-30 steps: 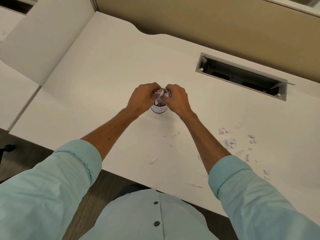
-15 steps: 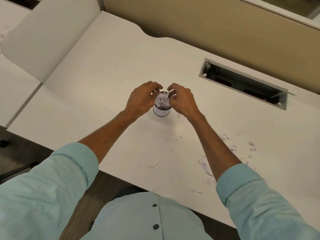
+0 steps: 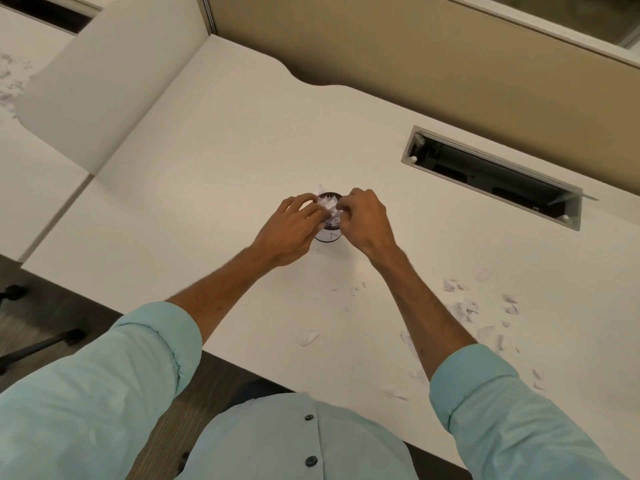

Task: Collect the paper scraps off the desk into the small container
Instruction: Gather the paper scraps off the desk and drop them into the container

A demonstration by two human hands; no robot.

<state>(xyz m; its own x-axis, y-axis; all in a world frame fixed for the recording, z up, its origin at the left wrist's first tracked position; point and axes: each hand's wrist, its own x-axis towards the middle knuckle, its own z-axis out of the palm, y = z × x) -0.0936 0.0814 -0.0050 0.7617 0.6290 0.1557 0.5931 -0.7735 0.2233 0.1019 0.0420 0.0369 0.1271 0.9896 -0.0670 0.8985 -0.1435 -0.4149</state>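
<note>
A small round container [image 3: 328, 235] with a dark rim stands mid-desk, stuffed with white paper scraps [image 3: 328, 204] that bulge above its rim. My left hand [image 3: 294, 226] and my right hand [image 3: 367, 218] sit on either side of the opening, fingertips curled onto the heap of scraps. Whether the fingers pinch pieces or only press on them is unclear. More loose scraps [image 3: 465, 310] lie scattered on the white desk [image 3: 214, 174] to the right, beside my right forearm. One lone scrap [image 3: 309, 338] lies near the front edge.
An open cable slot [image 3: 491, 174] is cut into the desk at the back right. A tan partition [image 3: 415, 57] runs along the far edge. A white side panel [image 3: 93, 81] stands at the left. Chair legs [image 3: 34, 344] show on the dark floor below.
Both hands have stayed over the container's mouth, working the scraps down. The fingers opened slightly half a second ago and are now curled onto the heap again. The camera view shifted a little.
</note>
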